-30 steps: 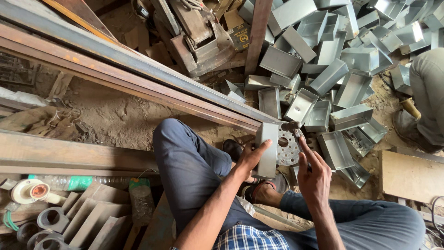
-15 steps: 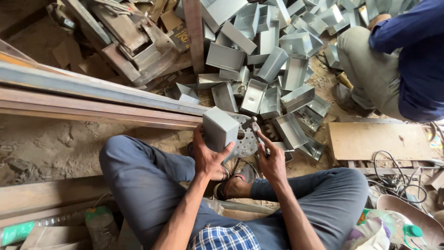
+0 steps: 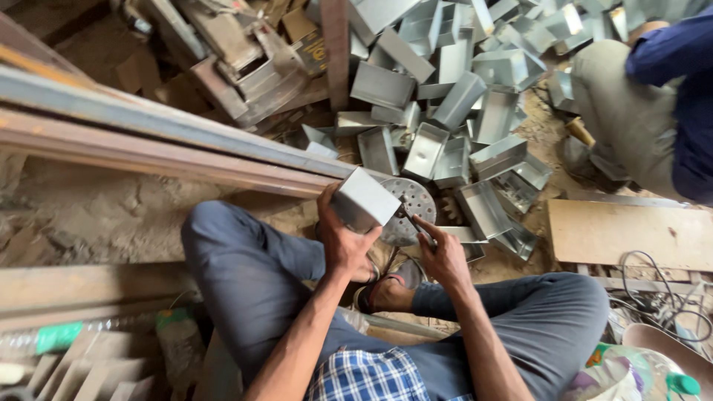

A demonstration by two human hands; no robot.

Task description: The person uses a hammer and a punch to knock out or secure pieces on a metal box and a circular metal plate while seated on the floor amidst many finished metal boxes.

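Note:
My left hand [image 3: 343, 241] grips a grey sheet-metal box [image 3: 365, 199], held up over my knees with its closed side toward me. My right hand [image 3: 444, 252] pinches a thin dark tool [image 3: 413, 221] whose tip reaches the box's right edge. Just behind the box lies a round perforated metal disc [image 3: 411, 204] on the ground. My legs in blue-grey trousers are folded beneath both hands.
A big heap of similar open metal boxes [image 3: 445, 96] covers the ground ahead. Long rusty steel beams [image 3: 148, 141] run across the left. Another person [image 3: 646, 104] sits at the upper right. A wooden board [image 3: 631, 234] and cables [image 3: 661, 297] lie at right.
The view has swung so the hands sit nearer the middle. The box in my left hand has turned, showing a flat face, and my right hand stays at its edge.

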